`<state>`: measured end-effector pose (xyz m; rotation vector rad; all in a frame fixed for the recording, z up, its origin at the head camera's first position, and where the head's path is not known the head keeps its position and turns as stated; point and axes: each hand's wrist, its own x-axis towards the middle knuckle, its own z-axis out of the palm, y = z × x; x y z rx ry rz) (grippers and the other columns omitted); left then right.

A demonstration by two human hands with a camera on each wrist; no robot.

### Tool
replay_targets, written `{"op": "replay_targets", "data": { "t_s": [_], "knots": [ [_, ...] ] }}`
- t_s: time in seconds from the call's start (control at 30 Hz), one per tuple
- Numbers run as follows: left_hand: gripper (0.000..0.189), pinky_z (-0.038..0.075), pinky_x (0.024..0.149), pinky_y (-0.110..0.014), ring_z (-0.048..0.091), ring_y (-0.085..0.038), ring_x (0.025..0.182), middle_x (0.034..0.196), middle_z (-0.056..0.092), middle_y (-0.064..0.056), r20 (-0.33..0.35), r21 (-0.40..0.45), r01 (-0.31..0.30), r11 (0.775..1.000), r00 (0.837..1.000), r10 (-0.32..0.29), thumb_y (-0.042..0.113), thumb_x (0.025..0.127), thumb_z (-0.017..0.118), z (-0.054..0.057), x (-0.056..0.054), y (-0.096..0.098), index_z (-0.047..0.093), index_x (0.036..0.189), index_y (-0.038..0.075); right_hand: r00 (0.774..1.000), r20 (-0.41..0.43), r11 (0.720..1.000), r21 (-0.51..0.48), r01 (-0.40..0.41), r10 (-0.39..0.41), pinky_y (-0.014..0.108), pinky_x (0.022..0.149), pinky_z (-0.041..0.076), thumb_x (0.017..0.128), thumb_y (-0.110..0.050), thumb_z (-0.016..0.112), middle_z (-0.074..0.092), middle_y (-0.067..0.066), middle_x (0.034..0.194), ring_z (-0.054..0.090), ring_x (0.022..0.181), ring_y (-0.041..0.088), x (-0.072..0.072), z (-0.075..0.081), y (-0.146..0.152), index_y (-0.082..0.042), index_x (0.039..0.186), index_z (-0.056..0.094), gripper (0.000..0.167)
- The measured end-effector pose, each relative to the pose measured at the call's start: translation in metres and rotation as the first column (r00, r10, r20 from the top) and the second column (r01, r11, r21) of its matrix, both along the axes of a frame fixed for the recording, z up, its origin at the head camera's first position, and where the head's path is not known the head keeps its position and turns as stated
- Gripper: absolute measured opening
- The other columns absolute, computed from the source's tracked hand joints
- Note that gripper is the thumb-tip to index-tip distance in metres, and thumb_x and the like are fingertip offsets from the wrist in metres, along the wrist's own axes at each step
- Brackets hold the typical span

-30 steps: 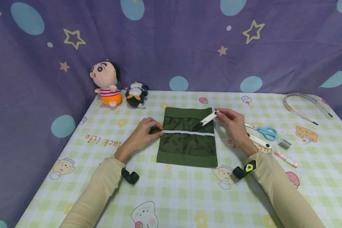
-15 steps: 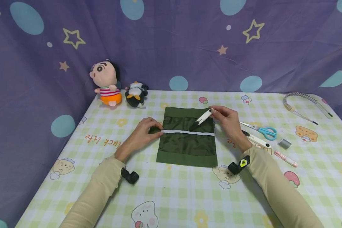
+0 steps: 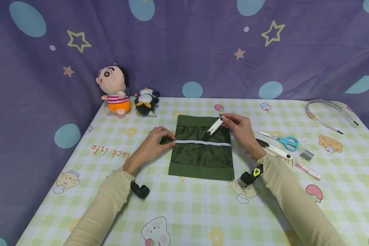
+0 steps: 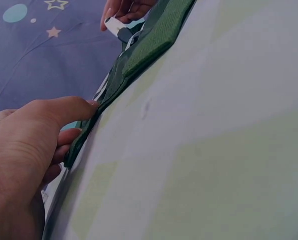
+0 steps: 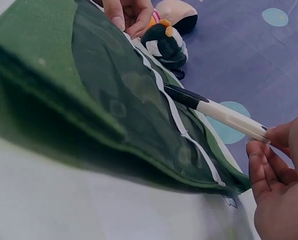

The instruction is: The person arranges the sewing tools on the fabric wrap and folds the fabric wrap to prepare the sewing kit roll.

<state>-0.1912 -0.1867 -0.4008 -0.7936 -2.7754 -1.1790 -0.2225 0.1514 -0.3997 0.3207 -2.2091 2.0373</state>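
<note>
The cloth (image 3: 201, 155) is dark green, with bands of a brighter green at two ends. The strip (image 3: 216, 144) across it is white. The held tool (image 3: 215, 126) is white with a black tip, and the other tool (image 3: 278, 151) is white and black too. The scissors (image 3: 288, 143) have blue handles. The spool (image 3: 306, 154) is grey. The pen (image 3: 308, 171) is pink and white. The doll (image 3: 115, 99) has red and white stripes over orange. The penguin (image 3: 146, 104) is black, white and orange. The tablecloth (image 3: 190, 206) has green and white checks. The curtain (image 3: 172, 51) is purple with blue spots and yellow stars. The sleeves (image 3: 110, 196) are tan.
</note>
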Motion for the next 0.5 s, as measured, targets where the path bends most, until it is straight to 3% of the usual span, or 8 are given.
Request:
{"op": "replay_targets", "data": {
  "t_s": [0.27, 0.5],
  "knots": [
    [0.012, 0.039, 0.095, -0.048, 0.052, -0.028, 0.106, 0.111, 0.063, -0.005, -0.008, 0.011, 0.008, 1.000, 1.000, -0.008, 0.018, 0.095, 0.079, -0.001, 0.000, 0.000, 0.075, 0.104, 0.012, 0.999, -0.018, 0.996, 0.082, -0.043, 0.045, 0.027, 0.083, 0.056, 0.104, -0.003, 0.061, 0.072, 0.024, 0.108, 0.070, 0.086, 0.015, -0.005, 0.001, -0.005, 0.011, 0.125, 0.069, 0.026],
    [0.012, 0.040, 0.094, -0.048, 0.052, -0.027, 0.105, 0.111, 0.062, -0.005, 0.004, 0.011, 0.005, 1.000, 1.000, -0.005, 0.019, 0.095, 0.079, -0.002, -0.001, -0.001, 0.075, 0.104, 0.013, 0.997, -0.010, 0.992, 0.098, -0.076, 0.077, 0.027, 0.083, 0.056, 0.104, 0.000, 0.059, 0.072, 0.027, 0.111, 0.069, 0.084, 0.010, -0.009, 0.003, -0.013, 0.013, 0.125, 0.068, 0.026]
  ]
}}
